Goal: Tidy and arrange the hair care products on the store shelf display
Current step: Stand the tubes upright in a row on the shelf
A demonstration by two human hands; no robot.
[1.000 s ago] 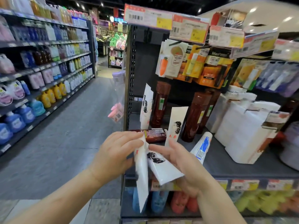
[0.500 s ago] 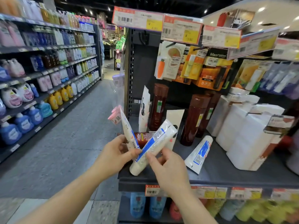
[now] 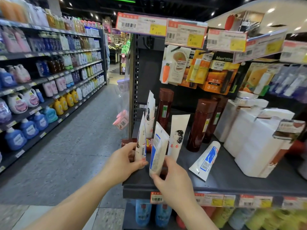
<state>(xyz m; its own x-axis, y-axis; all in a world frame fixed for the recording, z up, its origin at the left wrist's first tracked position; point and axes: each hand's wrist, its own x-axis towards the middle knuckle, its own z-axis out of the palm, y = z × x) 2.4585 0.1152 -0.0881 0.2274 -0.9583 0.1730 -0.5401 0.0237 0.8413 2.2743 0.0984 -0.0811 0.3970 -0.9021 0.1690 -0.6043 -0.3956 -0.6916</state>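
Observation:
My left hand (image 3: 122,161) grips a white tube (image 3: 140,143) upright at the shelf's front left corner. My right hand (image 3: 172,181) holds a second white tube with a blue label (image 3: 157,150) upright beside it, cap down near the dark shelf (image 3: 232,183). Two more white tubes with a woman's head drawing stand behind, one (image 3: 178,135) just right of my tubes and one (image 3: 150,112) further back. A brown bottle (image 3: 149,142) lies flat behind my hands. Another white and blue tube (image 3: 206,160) lies flat to the right.
Tall brown bottles (image 3: 201,123) stand at mid shelf, white boxes (image 3: 252,138) to the right. Hanging carded products (image 3: 196,68) and price tags (image 3: 184,34) sit above. An aisle with detergent shelves (image 3: 49,90) runs on the left. Coloured bottles (image 3: 144,211) fill the shelf below.
Both tubes have gone from tilted in front of me to upright, lowered toward the shelf's front left corner. My hands moved forward and slightly apart.

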